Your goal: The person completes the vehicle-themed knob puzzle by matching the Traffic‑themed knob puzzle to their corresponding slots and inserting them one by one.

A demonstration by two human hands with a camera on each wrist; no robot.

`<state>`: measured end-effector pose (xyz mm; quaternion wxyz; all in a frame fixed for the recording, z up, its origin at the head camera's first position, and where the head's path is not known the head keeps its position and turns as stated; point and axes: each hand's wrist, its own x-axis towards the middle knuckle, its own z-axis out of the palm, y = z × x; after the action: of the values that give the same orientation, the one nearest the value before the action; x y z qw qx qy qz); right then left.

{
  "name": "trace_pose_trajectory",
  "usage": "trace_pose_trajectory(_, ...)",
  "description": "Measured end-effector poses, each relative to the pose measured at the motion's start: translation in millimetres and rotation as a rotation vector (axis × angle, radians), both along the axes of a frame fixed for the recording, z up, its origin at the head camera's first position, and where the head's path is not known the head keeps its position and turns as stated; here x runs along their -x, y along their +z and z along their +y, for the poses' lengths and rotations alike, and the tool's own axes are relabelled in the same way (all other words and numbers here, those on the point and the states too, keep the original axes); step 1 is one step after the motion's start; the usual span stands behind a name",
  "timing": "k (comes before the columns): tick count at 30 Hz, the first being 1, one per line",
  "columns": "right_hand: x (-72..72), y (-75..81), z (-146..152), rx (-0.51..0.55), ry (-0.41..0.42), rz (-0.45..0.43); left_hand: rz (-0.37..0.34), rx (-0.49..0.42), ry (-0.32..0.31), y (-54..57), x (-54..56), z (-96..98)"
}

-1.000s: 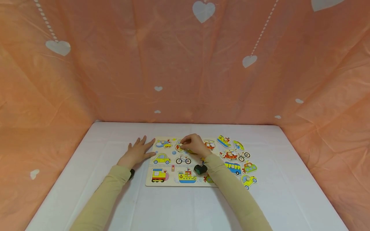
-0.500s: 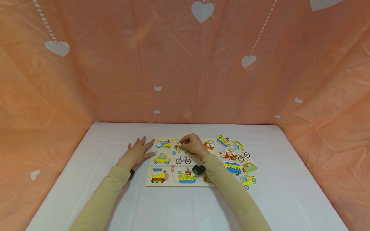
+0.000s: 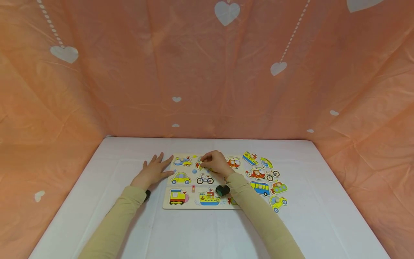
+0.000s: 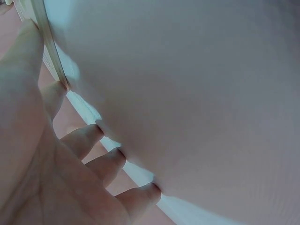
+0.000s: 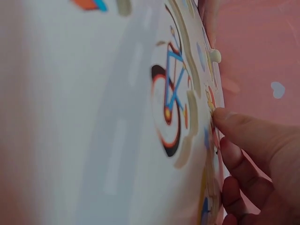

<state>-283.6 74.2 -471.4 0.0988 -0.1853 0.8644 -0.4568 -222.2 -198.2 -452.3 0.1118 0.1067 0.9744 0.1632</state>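
Note:
My right hand [image 3: 217, 163] pinches the knob of a small red-and-yellow puzzle piece [image 3: 198, 164] at the top middle of the wooden puzzle board [image 3: 191, 207]; the fingers hide most of that piece. In the right wrist view, thumb and curled fingers meet at the board's surface, past the printed bicycle [image 5: 171, 101]. Spread flat at the board's left edge is my left hand [image 3: 152, 172]. Its thumb and forefinger touch that edge in the left wrist view, and the other fingertips rest on the white table. A plane piece [image 3: 183, 161] with a knob sits in the top left of the board.
Right of the board lie several loose knobbed pieces, among them a ship [image 3: 250, 158], a helicopter [image 3: 256, 174], a bicycle [image 3: 272, 175], a blue bus [image 3: 260, 188] and a yellow car [image 3: 278, 203]. Pink cloth [image 3: 207, 108] with white hearts walls in the white table [image 3: 194, 233].
The right hand stays over the same spot, and the piece under its fingertips has shifted only slightly. The left hand keeps its place at the board's edge.

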Motion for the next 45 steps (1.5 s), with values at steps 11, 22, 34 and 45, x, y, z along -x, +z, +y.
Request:
trace_pose_trajectory(11, 2.8, 2.4, 4, 0.001, 0.035, 0.007, -0.006, -0.01, 0.003, 0.5, 1.7, 2.1)
trace_pose_trajectory(22, 0.9, 15.4, 14, -0.01, 0.041, -0.012, 0.003, -0.004, 0.002, -3.7, 5.1, 0.9)
trace_pose_trajectory(34, -3.9, 27.1, 40, -0.007, -0.002, 0.006, -0.006, -0.012, 0.009, 0.0, 2.3, 0.1)
trace_pose_trajectory(45, -4.9, 33.4, 93, 0.038, -0.095, 0.038, -0.003, -0.005, 0.011, -1.6, 4.5, -3.0)
